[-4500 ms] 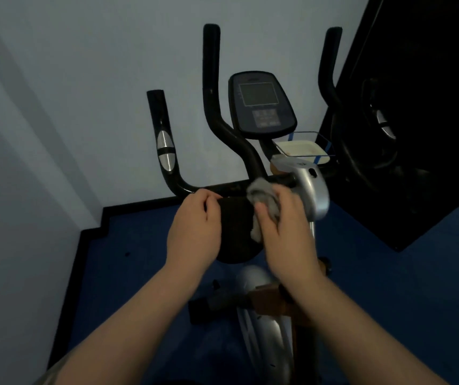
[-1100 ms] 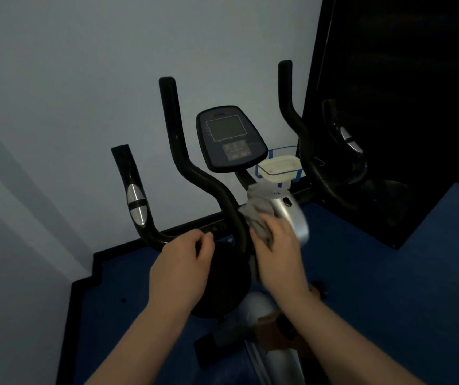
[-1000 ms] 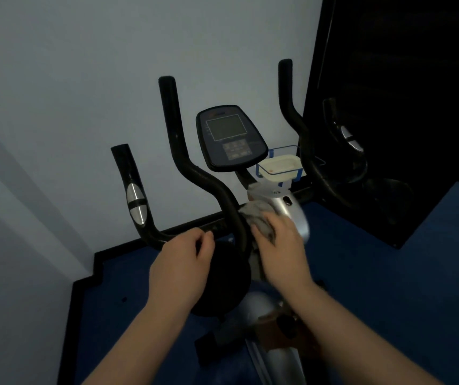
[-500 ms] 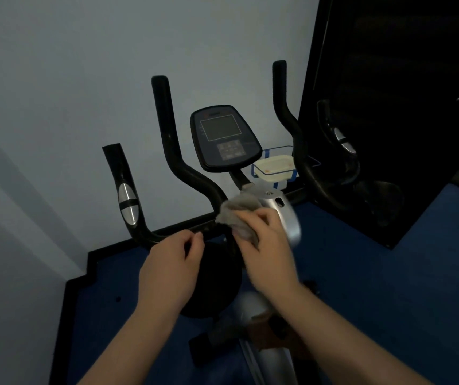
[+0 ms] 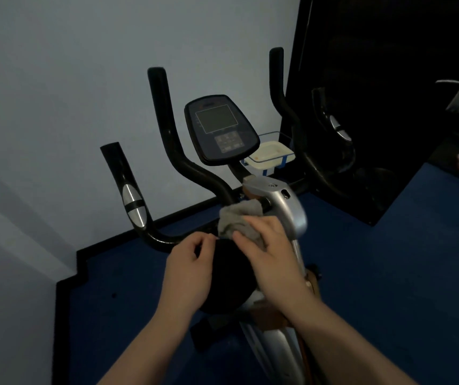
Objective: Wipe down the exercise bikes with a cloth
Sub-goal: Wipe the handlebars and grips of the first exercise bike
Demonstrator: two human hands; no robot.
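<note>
Head view: right hand [image 5: 274, 262] curled round grey cloth [image 5: 239, 219], pressed to exercise bike [image 5: 284, 207] at base of black handlebar [image 5: 184, 165], beside silver housing. Left hand [image 5: 188, 269] pinching rim of black round pad [image 5: 228, 276] below cloth. Console [image 5: 221, 129] above, dark. Blue floor [image 5: 389, 273] beneath.

Both forearms reach forward, left hand [image 5: 188, 269] loosely curled, right hand [image 5: 271, 255] fingers curled.
</note>
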